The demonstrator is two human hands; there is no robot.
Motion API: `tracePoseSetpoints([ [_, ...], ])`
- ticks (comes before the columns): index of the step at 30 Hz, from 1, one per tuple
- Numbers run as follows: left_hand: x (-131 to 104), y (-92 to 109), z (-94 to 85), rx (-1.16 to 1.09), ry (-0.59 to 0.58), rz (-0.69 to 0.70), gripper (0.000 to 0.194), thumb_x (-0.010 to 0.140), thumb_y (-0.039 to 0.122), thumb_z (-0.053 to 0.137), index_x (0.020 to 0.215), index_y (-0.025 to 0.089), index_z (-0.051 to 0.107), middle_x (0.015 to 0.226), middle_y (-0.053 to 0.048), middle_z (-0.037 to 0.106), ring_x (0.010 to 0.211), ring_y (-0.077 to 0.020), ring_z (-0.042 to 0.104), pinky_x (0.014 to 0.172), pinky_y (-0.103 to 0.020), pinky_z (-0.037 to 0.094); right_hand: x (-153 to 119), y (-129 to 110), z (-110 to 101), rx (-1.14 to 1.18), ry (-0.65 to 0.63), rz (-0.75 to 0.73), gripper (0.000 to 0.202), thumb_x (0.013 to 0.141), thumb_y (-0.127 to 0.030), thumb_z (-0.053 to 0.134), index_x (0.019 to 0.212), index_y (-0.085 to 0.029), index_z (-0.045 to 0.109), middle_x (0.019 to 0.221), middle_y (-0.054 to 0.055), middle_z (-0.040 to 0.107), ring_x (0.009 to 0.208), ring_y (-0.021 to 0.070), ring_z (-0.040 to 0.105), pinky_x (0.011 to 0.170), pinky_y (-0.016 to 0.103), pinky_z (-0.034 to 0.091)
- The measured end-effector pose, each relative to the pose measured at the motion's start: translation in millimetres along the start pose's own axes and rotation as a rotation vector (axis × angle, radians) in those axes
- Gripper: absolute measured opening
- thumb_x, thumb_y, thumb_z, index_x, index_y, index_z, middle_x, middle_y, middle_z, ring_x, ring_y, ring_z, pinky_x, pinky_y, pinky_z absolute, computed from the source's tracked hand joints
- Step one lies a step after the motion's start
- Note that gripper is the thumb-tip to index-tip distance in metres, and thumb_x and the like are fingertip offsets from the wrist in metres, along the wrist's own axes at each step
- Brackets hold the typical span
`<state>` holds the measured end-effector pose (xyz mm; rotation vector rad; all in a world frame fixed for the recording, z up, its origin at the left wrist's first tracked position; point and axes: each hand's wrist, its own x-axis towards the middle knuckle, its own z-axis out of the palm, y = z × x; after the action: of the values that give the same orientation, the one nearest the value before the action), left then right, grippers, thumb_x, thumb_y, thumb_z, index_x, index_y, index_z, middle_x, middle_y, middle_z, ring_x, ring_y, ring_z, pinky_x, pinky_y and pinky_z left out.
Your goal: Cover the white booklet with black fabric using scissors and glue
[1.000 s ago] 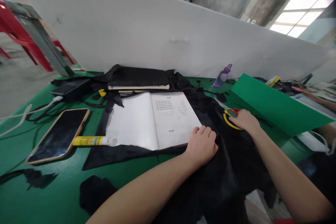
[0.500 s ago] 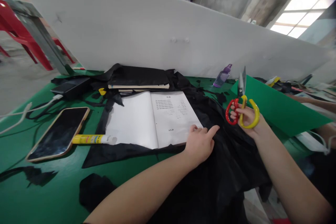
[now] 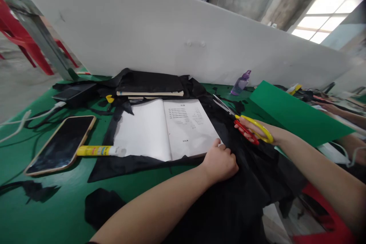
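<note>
An open book (image 3: pixel 191 129) lies on black fabric (image 3: pixel 251 167), its right page printed and its left page blank. At the book's lower right corner my left hand (image 3: pixel 220 163) is closed on the black fabric, thumb beside the page edge; the fingertips are hidden. My right hand (image 3: pixel 251 127) grips scissors (image 3: pixel 238 119) with one red and one yellow handle. Their slightly parted blades point left and away, over the fabric beside the book's upper right. A yellow glue stick (image 3: pixel 97 150) rests across the edges of the phone (image 3: pixel 63 145) and the book.
Behind the book are black-covered books (image 3: pixel 150 84). A purple bottle (image 3: pixel 241 83) stands near the white partition (image 3: pixel 160 34). Green card (image 3: pixel 300 116) lies at right, near another person's arm (image 3: pixel 337 110). Black scraps (image 3: pixel 103 207) and a cabled black box (image 3: pixel 76 95) occupy the left side.
The scissors have swung from pointing up to pointing left, and my right hand has moved left toward the book. My left hand's thumb and fingers have closed over the fabric.
</note>
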<state>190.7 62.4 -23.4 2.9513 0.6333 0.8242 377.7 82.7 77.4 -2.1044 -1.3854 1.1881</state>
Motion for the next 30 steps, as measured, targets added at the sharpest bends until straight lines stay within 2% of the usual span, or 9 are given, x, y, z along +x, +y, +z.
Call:
tracePoseSetpoints([
  [3, 0, 1, 1.0, 0.008, -0.015, 0.009, 0.023, 0.084, 0.026, 0.050, 0.074, 0.013, 0.066, 0.068, -0.006, 0.063, 0.069, -0.0205, 0.058, 0.088, -0.045, 0.034, 1, -9, -4, -0.048, -0.041, 0.076, 0.066, 0.069, -0.082, 0.040, 0.083, -0.019, 0.050, 0.052, -0.003, 0.041, 0.041, 0.0091, 0.040, 0.036, 0.022, 0.034],
  [6, 0, 0, 1.6, 0.014, -0.031, 0.041, 0.021, 0.084, 0.027, 0.052, 0.075, 0.013, 0.064, 0.069, -0.007, 0.063, 0.068, -0.0212, 0.059, 0.085, -0.044, 0.035, 5, -16, -9, -0.134, -0.065, 0.147, 0.069, 0.068, -0.084, 0.039, 0.083, -0.018, 0.052, 0.053, -0.002, 0.044, 0.045, 0.0105, 0.043, 0.042, 0.026, 0.044],
  [11, 0, 0, 3.3, 0.053, -0.034, 0.076, 0.019, 0.085, 0.024, 0.052, 0.076, 0.013, 0.063, 0.070, -0.009, 0.064, 0.067, -0.0215, 0.059, 0.083, -0.043, 0.035, 24, -11, -20, -0.212, -0.042, 0.214, 0.069, 0.066, -0.083, 0.044, 0.084, -0.017, 0.052, 0.052, -0.001, 0.044, 0.048, 0.0123, 0.046, 0.047, 0.032, 0.049],
  [20, 0, -1, 6.4, 0.069, 0.020, 0.101, 0.018, 0.085, 0.018, 0.051, 0.073, 0.012, 0.063, 0.067, -0.009, 0.064, 0.065, -0.0214, 0.060, 0.083, -0.044, 0.034, 53, -5, -9, -0.099, -0.123, 0.205, 0.069, 0.068, -0.083, 0.042, 0.082, -0.016, 0.053, 0.059, 0.000, 0.049, 0.049, 0.0096, 0.046, 0.047, 0.025, 0.045],
  [26, 0, 0, 3.5, 0.064, -0.027, 0.092, 0.016, 0.085, 0.018, 0.051, 0.075, 0.012, 0.063, 0.068, -0.010, 0.064, 0.064, -0.0208, 0.059, 0.078, -0.042, 0.035, 66, -15, -7, -0.065, -0.118, 0.206, 0.068, 0.067, -0.082, 0.044, 0.079, -0.016, 0.052, 0.060, 0.000, 0.050, 0.047, 0.0082, 0.044, 0.044, 0.023, 0.041],
  [30, 1, -1, 3.3, 0.062, -0.031, 0.093, 0.017, 0.086, 0.019, 0.051, 0.076, 0.012, 0.063, 0.068, -0.008, 0.064, 0.065, -0.0204, 0.059, 0.080, -0.041, 0.035, 69, -25, -5, -0.076, -0.118, 0.221, 0.068, 0.066, -0.084, 0.042, 0.076, -0.017, 0.050, 0.055, -0.001, 0.047, 0.044, 0.0079, 0.042, 0.042, 0.023, 0.039],
])
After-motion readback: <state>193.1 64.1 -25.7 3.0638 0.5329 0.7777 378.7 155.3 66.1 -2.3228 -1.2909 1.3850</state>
